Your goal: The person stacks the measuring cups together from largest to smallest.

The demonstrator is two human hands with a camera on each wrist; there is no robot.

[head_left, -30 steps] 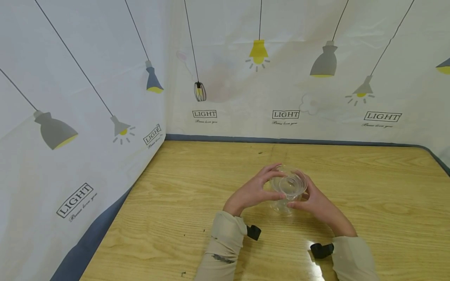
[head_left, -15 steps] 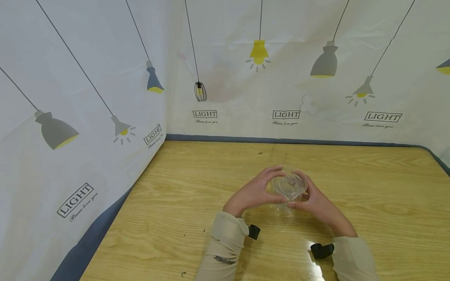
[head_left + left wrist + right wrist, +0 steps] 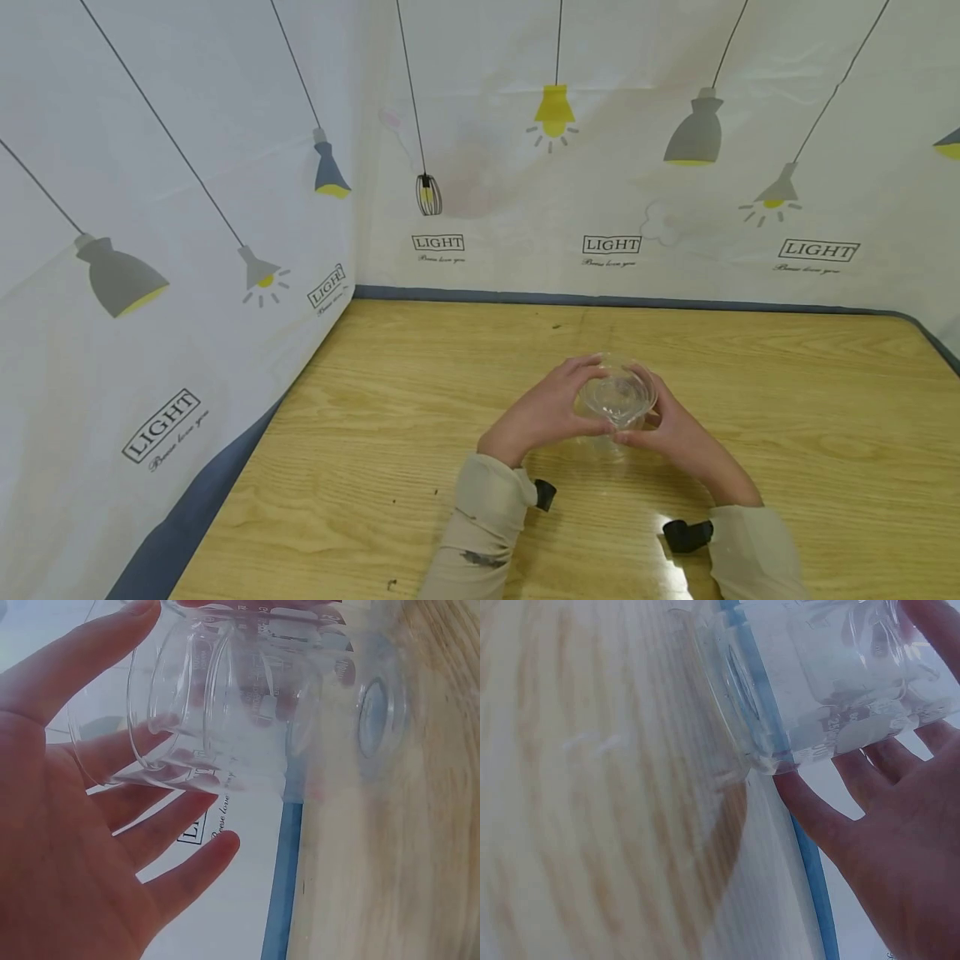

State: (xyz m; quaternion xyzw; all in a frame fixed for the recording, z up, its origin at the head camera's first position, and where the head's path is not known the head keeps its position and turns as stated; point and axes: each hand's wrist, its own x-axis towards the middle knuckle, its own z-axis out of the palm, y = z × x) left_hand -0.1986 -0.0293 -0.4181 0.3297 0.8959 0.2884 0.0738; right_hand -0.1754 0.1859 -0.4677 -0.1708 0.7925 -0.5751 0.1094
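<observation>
A clear, see-through jar (image 3: 832,712) with pale raised markings on its side stands upright on the wooden table, between both hands. On its mouth sits a wide-rimmed clear piece (image 3: 618,390), its narrower inner part reaching down inside the jar. My left hand (image 3: 542,414) holds this upper piece at the rim, thumb on the near side and index finger on the far side; the other fingers spread out below in the left wrist view. With curled fingers and thumb my right hand (image 3: 678,435) grips the jar from the right. The fingers' far sides are partly hidden.
The wooden table (image 3: 360,433) extends around the jar on all sides. A white curtain (image 3: 510,208) printed with lamps, with a blue lower edge, stands along the back and left. Small black wrist devices (image 3: 686,536) stick out from both sleeves.
The clear upper piece has turned or tilted slightly within the left hand, which has shifted a little down and right. The right hand keeps its place around the jar.
</observation>
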